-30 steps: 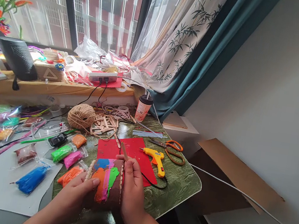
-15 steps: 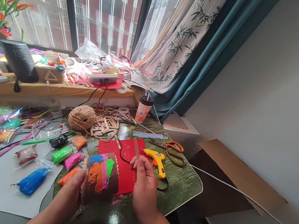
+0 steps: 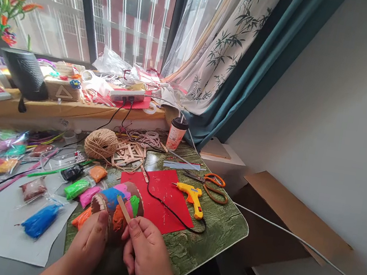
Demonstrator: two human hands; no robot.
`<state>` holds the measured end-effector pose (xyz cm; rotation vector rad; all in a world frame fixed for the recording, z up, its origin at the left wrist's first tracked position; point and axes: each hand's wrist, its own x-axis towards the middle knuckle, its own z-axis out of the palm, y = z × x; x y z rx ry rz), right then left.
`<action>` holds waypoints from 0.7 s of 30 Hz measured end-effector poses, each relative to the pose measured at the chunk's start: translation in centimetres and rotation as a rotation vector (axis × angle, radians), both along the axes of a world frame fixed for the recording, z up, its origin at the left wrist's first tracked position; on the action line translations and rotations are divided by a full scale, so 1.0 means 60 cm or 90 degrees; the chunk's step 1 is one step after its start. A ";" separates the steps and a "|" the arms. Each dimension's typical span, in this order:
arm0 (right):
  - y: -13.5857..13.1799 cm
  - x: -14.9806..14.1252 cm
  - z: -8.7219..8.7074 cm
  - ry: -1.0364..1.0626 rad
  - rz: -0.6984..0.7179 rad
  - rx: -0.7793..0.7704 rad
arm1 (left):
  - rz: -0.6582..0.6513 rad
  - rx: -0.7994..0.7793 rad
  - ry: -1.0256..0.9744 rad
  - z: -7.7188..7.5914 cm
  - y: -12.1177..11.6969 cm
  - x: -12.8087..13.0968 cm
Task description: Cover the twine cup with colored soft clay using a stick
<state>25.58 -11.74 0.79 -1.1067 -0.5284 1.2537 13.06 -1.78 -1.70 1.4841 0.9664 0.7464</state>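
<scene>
Your left hand clamps the left end of the pot, above the near side of the table, long axis slanting far-right. It lies far-left of your right hand, fingers pinching a stick.

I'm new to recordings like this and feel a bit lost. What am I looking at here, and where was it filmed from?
There's no machine: these are a person's bare hands, seen from a camera worn on their head. The left hand holds a brown cylinder with colourful patches; the right hand holds a flat wooden stick, its tip over the blue patch. On the green table are a red sheet, a yellow glue gun, scissors and twine.
</scene>
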 end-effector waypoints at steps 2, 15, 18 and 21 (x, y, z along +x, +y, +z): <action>0.002 0.000 0.000 0.002 0.008 -0.008 | 0.004 0.027 0.008 0.003 -0.006 -0.001; -0.002 -0.021 0.000 0.026 -0.014 0.016 | 0.001 0.137 0.066 0.040 -0.021 0.014; 0.002 -0.026 -0.009 0.018 0.030 -0.015 | -0.019 0.161 0.067 0.039 -0.017 0.011; 0.008 -0.026 -0.016 0.035 0.043 -0.036 | -0.045 0.238 0.099 0.041 -0.005 0.007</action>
